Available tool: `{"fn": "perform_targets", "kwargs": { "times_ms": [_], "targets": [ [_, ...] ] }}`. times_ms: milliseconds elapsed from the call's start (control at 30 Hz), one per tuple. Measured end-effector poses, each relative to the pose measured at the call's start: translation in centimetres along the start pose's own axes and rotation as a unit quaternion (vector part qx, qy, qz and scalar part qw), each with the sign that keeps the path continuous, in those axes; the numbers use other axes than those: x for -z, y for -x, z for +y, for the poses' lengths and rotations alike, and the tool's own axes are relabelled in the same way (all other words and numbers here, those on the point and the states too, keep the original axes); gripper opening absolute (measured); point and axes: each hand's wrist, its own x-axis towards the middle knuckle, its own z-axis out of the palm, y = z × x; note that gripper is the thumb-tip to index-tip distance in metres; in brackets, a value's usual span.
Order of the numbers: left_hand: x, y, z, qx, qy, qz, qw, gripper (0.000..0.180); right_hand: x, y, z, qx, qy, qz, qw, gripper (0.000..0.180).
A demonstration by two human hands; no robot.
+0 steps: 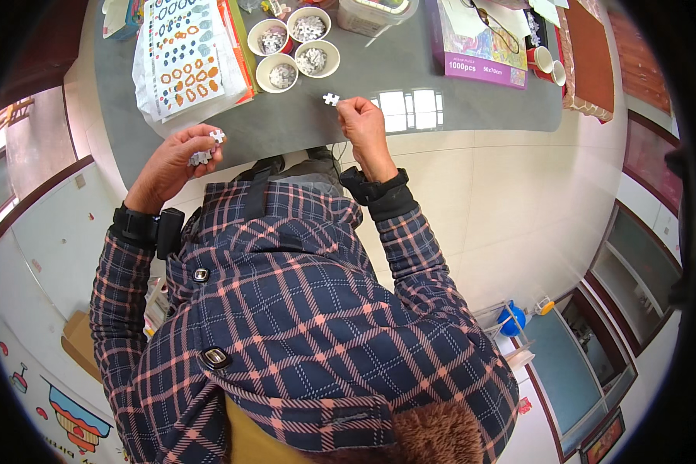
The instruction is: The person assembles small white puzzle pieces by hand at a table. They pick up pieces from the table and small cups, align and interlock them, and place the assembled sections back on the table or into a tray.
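At the far left, the pale wall (23,224) bears a painted cake (77,417) low down, with a brown cardboard box (80,344) standing near it. The grey table (271,124) runs across the top, its near edge curved by the lens. On its left lies a sheet (182,58) printed with rows of orange and dark shapes. Just off the near edge, the left hand (162,166) is curled around several white jigsaw pieces (201,158), one of them at its fingertips. Further in on the table, four white cups (263,70) stand close together, each containing pieces, with a clear plastic tub (367,22) beside them. The right hand (367,127) pinches a single white piece (331,99) over the table, near a bright window reflection (410,110). Rightward sits a purple box (483,73), with glasses (499,31) on top and red cups (541,58) lying beside it. Below stretches a pale tiled floor (479,185), with a blue round object (510,319) and glass-fronted cabinets (630,263) along the right.
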Motion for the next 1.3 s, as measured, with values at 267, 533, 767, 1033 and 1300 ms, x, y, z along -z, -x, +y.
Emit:
{"fn": "perform_targets", "kwargs": {
  "times_ms": [267,533,767,1033,1300],
  "targets": [
    [-0.6,-0.1,0.2,-0.009,0.004,0.008,1.0,0.015,0.3,-0.3,1.0,0.002,-0.008,0.004,1.0,0.01],
    [-0.2,-0.1,0.4,0.005,0.004,0.01,1.0,0.013,0.3,-0.6,0.7,0.0,-0.009,0.007,1.0,0.011],
    [0.0,0.0,0.3,0.008,0.003,0.01,1.0,0.012,0.2,-1.0,0.6,0.001,0.004,0.004,1.0,0.012],
    [0.4,0.2,0.0,0.009,0.001,0.013,1.0,0.013,-0.2,-1.2,0.5,-0.02,-0.001,-0.006,1.0,0.012],
    [0.2,0.9,-0.1,0.001,0.009,0.026,1.0,0.012,-0.3,-1.8,-0.2,-0.018,-0.005,-0.019,1.0,0.012]
  ]
}}
